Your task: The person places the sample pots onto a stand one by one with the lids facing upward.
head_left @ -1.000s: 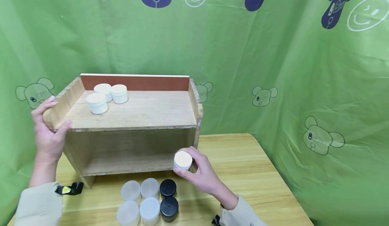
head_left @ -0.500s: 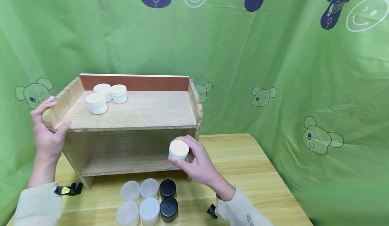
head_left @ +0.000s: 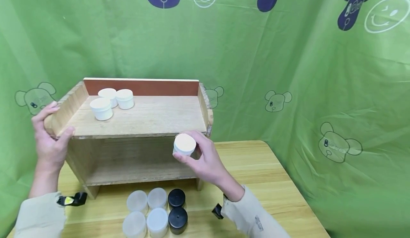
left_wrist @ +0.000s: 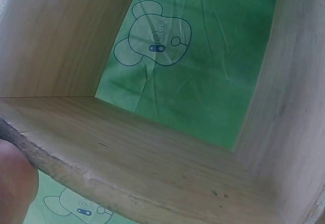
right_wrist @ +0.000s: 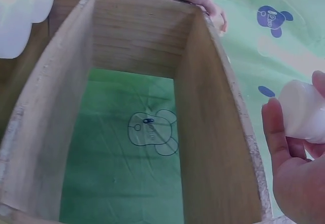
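My right hand (head_left: pixel 205 158) pinches a white lidded jar (head_left: pixel 184 144) between thumb and fingers, held upright before the front edge of the upper shelf. In the right wrist view the same jar (right_wrist: pixel 302 109) shows at the right, beside the rack. With my left hand (head_left: pixel 51 140) I grip the left side panel of the wooden two-tier rack (head_left: pixel 153 119), thumb over the front of the upper board. On that upper board, toward the left, stand three white jars (head_left: pixel 101 109) grouped close together. The left wrist view shows the rack's open lower compartment (left_wrist: pixel 152 153) and part of a finger.
On the table (head_left: pixel 256 174) before the rack stand several translucent-lidded jars (head_left: pixel 137 200) in two rows. Beside them are two black-lidded jars (head_left: pixel 177 218). A green patterned curtain (head_left: pixel 240 53) hangs behind and to the right. The rack's right side panel (head_left: pixel 206 106) rises above the upper board.
My right hand has lifted the white jar upward and slightly left, from lower-shelf height to the upper board's front edge. The left hand keeps its grip on the rack.
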Action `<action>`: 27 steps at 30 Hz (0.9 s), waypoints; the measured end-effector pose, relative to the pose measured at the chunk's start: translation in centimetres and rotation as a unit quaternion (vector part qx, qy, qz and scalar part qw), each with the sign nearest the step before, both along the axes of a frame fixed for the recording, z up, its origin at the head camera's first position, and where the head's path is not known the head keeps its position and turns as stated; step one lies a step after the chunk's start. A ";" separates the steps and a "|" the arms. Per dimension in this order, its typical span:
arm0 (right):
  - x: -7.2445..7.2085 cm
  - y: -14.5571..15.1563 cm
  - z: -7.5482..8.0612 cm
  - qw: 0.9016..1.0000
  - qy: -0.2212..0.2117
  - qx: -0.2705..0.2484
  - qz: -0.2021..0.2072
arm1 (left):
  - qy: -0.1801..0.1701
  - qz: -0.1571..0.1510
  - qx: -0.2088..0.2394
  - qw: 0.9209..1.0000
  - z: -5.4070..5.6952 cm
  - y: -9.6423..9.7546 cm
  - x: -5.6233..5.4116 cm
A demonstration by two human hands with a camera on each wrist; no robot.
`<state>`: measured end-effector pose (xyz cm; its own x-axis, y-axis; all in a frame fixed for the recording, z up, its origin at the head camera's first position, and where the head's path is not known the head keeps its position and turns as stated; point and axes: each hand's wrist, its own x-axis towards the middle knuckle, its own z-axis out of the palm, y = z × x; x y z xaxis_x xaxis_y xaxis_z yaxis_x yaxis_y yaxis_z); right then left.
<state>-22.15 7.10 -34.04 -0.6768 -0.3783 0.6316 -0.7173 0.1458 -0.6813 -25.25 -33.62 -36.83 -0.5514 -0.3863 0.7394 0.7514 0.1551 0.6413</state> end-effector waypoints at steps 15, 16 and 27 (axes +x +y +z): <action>-1.1 -1.9 2.5 1.000 0.011 -0.002 -0.014 | -0.007 0.004 0.008 1.000 -0.1 0.0 0.1; -1.2 -2.0 2.6 1.000 0.013 0.001 -0.017 | -0.007 0.005 0.007 1.000 -0.1 0.1 0.1; -3.2 -5.3 4.9 0.999 0.010 0.038 -0.022 | -0.010 0.006 0.005 1.000 0.1 0.2 0.1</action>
<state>-25.39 1.76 -29.11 -0.6807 -0.3961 0.6163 -0.7230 0.2275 -0.6523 -25.16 -33.37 -36.77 -0.5603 -0.4004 0.7251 0.7370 0.1585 0.6571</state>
